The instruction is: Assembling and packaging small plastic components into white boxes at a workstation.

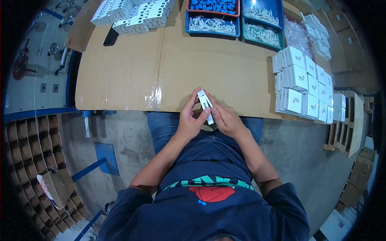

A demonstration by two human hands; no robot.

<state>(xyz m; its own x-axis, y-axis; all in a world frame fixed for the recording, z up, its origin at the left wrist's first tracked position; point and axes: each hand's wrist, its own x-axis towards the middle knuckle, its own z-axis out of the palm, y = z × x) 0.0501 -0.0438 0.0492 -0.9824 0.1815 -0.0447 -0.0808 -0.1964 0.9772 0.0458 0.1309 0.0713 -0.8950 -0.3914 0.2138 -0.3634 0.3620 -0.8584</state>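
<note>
White and slim, the small carton [205,105] sits pinched between the left hand [190,119] and right hand [225,118], fingers closed on it just past the table [120,76] edge, above the lap; a loosened grip could drop it floorward.

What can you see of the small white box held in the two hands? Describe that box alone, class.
The small white box is a slim, flat carton, apparently thin cardboard, white with a little dark print on its face. It is held edge-on and tilted over the near edge of the cardboard-covered table. The left hand and right hand pinch it between their fingers. Whether its flaps are open cannot be told.
</note>
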